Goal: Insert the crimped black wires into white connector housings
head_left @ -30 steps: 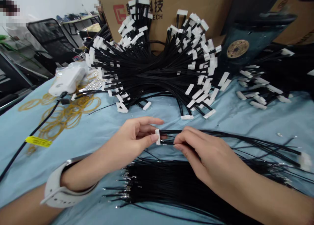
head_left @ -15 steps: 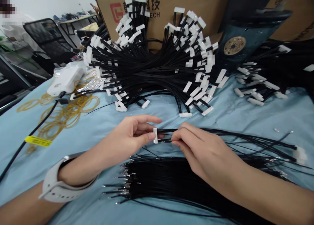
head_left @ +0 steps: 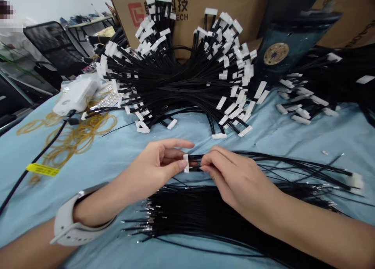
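Pinched shut: left hand (head_left: 149, 169) has thumb and fingertips closed on one small white plastic connector (head_left: 186, 163), right hand (head_left: 237, 175) pinches thin black wires (head_left: 195, 157) just behind it, both above pale blue cloth (head_left: 43, 206). Light, likely brittle, wires limp; best held by connector body. One connector in hand; heap of black wires with white connectors (head_left: 181, 79) beyond, too many to count.

A small white plastic connector (head_left: 186, 163) stands upright, pinched in the left hand (head_left: 155, 167), its thin black wires (head_left: 293, 165) running sideways through the right hand (head_left: 234, 175) toward a second white connector (head_left: 355, 183).
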A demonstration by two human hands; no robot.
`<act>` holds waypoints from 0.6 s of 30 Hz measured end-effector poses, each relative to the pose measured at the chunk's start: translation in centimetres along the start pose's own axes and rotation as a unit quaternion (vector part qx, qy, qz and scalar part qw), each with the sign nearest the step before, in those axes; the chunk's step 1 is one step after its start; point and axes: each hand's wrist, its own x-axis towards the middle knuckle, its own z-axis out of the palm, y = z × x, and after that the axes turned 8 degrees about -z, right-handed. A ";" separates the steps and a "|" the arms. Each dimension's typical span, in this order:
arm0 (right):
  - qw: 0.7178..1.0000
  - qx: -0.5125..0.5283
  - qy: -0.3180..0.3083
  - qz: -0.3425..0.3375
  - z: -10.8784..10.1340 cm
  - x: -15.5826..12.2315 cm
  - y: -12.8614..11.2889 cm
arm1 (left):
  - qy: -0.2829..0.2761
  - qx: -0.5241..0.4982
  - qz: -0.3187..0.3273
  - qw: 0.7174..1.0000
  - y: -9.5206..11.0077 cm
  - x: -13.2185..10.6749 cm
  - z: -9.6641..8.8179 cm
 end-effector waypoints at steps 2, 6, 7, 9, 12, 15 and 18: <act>1.000 0.008 0.001 0.000 0.0 0.1 0.0 | 0.001 -0.011 -0.005 1.000 -0.1 0.1 0.0; 1.000 0.027 -0.001 0.005 0.0 0.2 0.0 | -0.020 -0.031 -0.007 0.999 -0.2 0.2 -0.1; 0.999 0.031 0.000 0.005 -0.1 0.2 0.0 | -0.023 -0.033 -0.007 0.999 -0.2 0.1 -0.2; 0.999 0.044 -0.004 0.009 -0.2 0.2 0.1 | -0.024 -0.032 -0.006 0.999 -0.1 0.1 -0.2; 0.998 0.054 0.007 0.027 -0.4 0.1 0.1 | -0.018 -0.016 0.006 1.000 0.0 0.1 -0.3; 0.999 0.029 0.019 0.032 -0.5 -0.1 0.1 | -0.015 -0.002 0.007 1.000 -0.1 0.1 -0.3; 1.000 0.006 0.008 0.014 -0.4 -0.2 0.1 | -0.017 0.007 0.003 1.000 -0.3 0.3 -0.3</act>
